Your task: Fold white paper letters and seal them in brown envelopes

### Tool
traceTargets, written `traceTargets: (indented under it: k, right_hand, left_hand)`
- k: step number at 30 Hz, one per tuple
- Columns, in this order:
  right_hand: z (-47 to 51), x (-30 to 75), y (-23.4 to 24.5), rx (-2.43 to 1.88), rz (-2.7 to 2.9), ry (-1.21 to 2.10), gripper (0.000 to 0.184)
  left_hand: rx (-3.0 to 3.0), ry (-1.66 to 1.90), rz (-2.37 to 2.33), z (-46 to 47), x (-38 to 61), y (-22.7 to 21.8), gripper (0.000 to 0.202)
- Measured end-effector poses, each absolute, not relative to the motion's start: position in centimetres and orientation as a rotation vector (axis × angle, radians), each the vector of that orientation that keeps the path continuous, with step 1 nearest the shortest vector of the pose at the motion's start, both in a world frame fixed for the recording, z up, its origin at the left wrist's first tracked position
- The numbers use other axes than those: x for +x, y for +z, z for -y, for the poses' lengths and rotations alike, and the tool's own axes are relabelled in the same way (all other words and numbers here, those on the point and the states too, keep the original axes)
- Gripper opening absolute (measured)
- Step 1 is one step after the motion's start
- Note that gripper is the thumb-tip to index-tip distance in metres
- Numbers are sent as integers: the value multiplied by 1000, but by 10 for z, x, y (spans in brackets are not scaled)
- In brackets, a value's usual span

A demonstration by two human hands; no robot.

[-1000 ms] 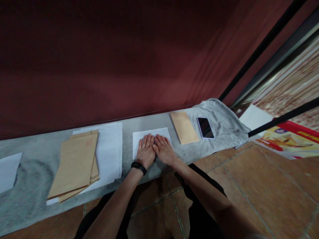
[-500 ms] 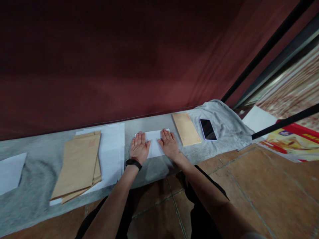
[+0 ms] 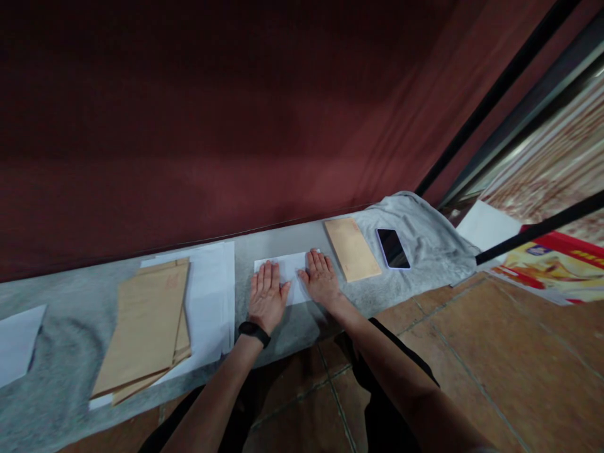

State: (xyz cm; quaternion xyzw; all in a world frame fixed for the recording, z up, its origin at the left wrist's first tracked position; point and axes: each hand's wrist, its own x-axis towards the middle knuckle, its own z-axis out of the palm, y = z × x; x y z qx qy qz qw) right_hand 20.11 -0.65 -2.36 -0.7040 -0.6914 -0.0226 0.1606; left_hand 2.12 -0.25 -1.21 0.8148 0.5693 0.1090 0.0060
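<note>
A small white sheet of paper [image 3: 293, 290], apparently folded, lies on the grey cloth between my hands. My left hand [image 3: 267, 296] rests flat on its left part, fingers stretched out. On its right end lies my right hand [image 3: 321, 277], palm down with the thumb apart. Just right of that hand is a stack of small brown envelopes [image 3: 353, 248]. To the left, several larger brown envelopes [image 3: 146, 321] lie on top of white paper sheets [image 3: 212, 296].
A phone [image 3: 393, 248] lies on the grey cloth [image 3: 425, 251] at the right. Another white paper [image 3: 19, 343] is at the far left. Behind rises a dark red surface [image 3: 236, 157]. Dark bars [image 3: 542, 229] and a red-yellow printed box [image 3: 552, 261] stand at the right, above the tiled floor.
My left hand has shifted slightly right and toward me over the paper, uncovering its far left corner. My right hand stays at the right end. The view has tilted a little.
</note>
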Motion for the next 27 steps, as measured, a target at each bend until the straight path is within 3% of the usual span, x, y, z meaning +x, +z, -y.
traceTargets:
  k: [12, 16, 27]
  right_hand:
    - [19, 186, -20, -1895, 2064, -18, 55]
    - [24, 191, -24, -1888, 2079, -6, 60]
    - [33, 205, -26, -2003, 1975, -40, 69]
  left_hand:
    - [2573, 261, -1720, 10, 30, -8, 60]
    - [2591, 270, -1718, 11, 26, -11, 59]
    - [2524, 302, -1781, 16, 5, -17, 77]
